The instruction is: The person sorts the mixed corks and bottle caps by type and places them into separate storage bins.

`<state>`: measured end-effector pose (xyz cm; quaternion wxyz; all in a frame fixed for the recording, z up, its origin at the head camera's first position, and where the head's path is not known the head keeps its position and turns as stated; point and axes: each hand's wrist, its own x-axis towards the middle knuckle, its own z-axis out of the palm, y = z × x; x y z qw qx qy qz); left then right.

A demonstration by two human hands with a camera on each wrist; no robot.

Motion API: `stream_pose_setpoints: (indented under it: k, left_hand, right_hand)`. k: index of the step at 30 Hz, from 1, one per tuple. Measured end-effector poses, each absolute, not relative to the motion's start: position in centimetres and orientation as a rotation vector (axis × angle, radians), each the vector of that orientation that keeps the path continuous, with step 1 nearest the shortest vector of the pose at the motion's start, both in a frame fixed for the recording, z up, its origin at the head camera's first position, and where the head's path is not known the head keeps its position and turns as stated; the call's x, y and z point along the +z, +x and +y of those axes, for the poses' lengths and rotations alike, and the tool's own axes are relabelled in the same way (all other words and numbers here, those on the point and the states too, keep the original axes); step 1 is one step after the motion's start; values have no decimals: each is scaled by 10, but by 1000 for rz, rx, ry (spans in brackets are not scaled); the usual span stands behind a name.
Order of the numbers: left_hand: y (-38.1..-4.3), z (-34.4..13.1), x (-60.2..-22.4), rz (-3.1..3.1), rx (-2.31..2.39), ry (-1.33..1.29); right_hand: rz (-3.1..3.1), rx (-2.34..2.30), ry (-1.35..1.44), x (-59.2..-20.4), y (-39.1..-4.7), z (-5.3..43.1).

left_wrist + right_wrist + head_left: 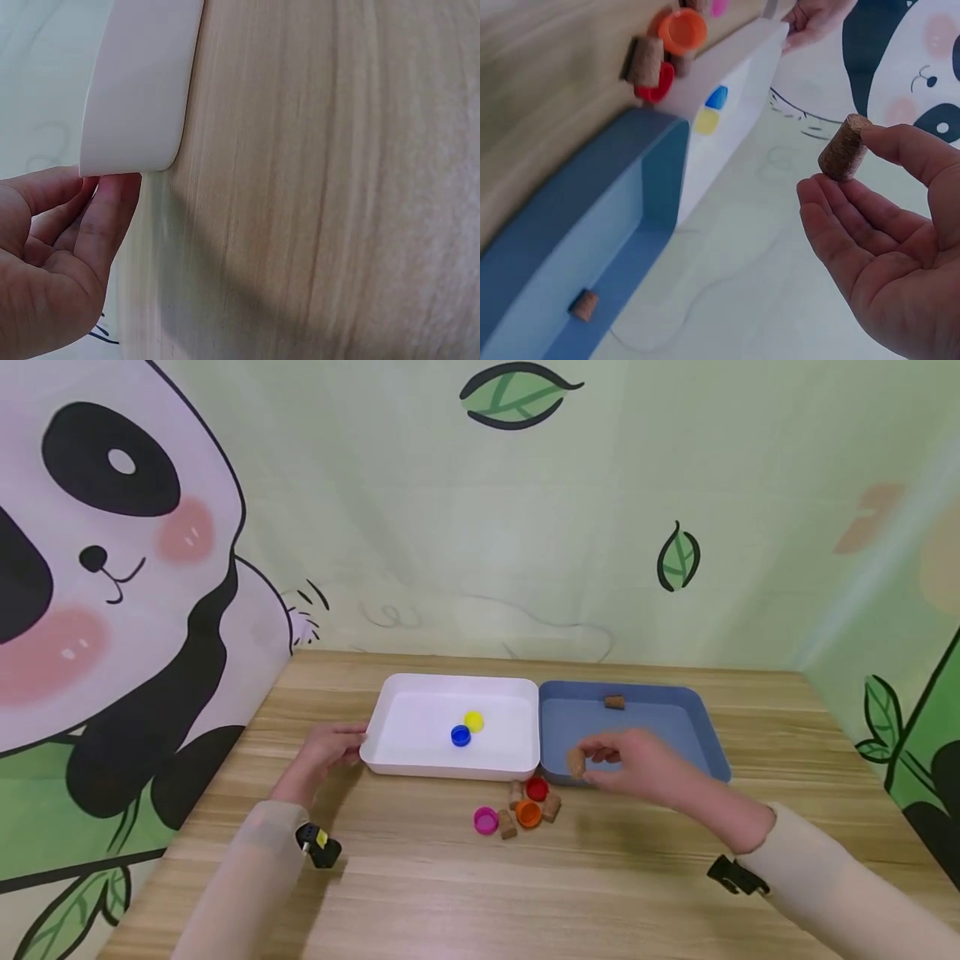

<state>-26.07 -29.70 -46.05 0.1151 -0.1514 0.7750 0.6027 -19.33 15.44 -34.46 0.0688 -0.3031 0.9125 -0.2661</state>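
Between thumb and fingertips my right hand (630,762) pinches a cork (845,148), held over the near left part of the blue tray (637,768). Another cork (614,702) lies at the back of that tray. My left hand (330,753) touches the left end of the white tray (139,90), its fingers fairly straight against the wall. Inside the white tray are a blue bottle cap (461,736) and a yellow bottle cap (473,721). In front of the trays lie loose corks (507,824) with a red cap (537,788), an orange cap (528,814) and a magenta cap (486,821).
Both trays stand side by side on a wooden table (420,893), near its back edge. Behind it hangs a pale green backdrop (420,527) printed with a panda and leaves.
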Motion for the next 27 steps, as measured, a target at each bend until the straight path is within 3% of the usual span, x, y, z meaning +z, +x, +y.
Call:
stream_pose_setpoints:
  k: [27]
  left_hand:
    - [-261, -296, -461, 2295, 1766, -414]
  right_hand:
    - [2763, -848, -648, -300, -241, 188]
